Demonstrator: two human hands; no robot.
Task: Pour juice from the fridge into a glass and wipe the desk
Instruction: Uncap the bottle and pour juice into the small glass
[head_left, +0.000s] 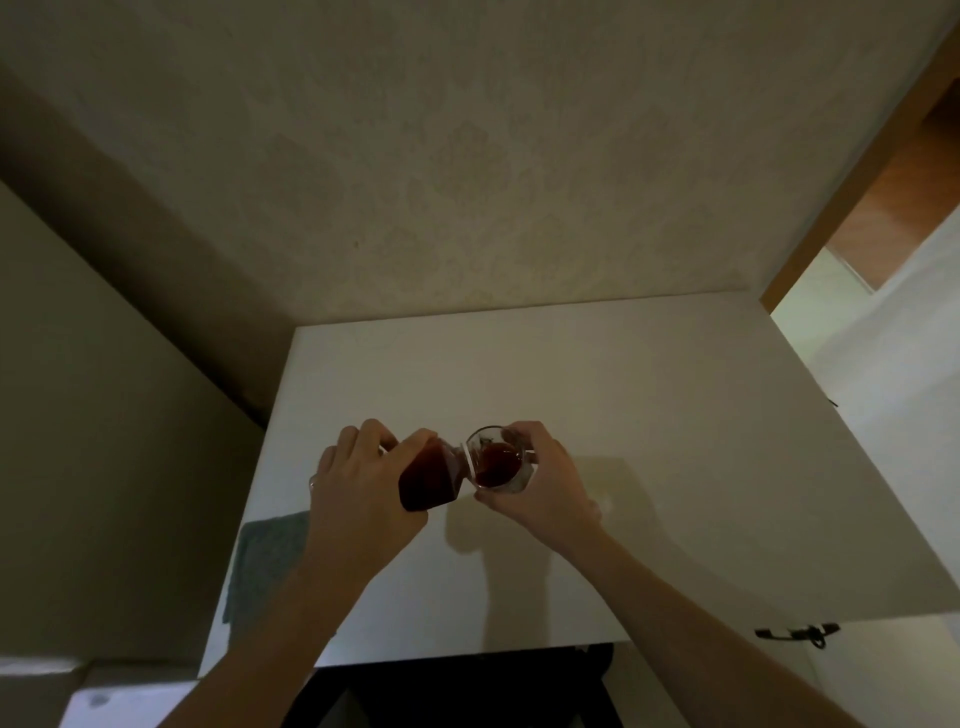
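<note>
My left hand (358, 483) grips a clear bottle of dark red juice (428, 480), tipped to the right so its mouth touches the rim of a small glass (496, 460). My right hand (545, 480) holds that glass, tilted toward the bottle, just above the white desk (649, 415). Dark red juice fills the lower part of the glass. A grey-green cloth (265, 561) lies on the desk's left edge, below my left forearm and partly hanging over the side.
The desk stands against a patterned wall (467, 156), with a tall pale surface (104, 415) close on the left. A dark chair (467, 691) sits under the near edge. A black cable (800, 633) hangs at the desk's right front corner. A doorway (883, 208) opens at the right.
</note>
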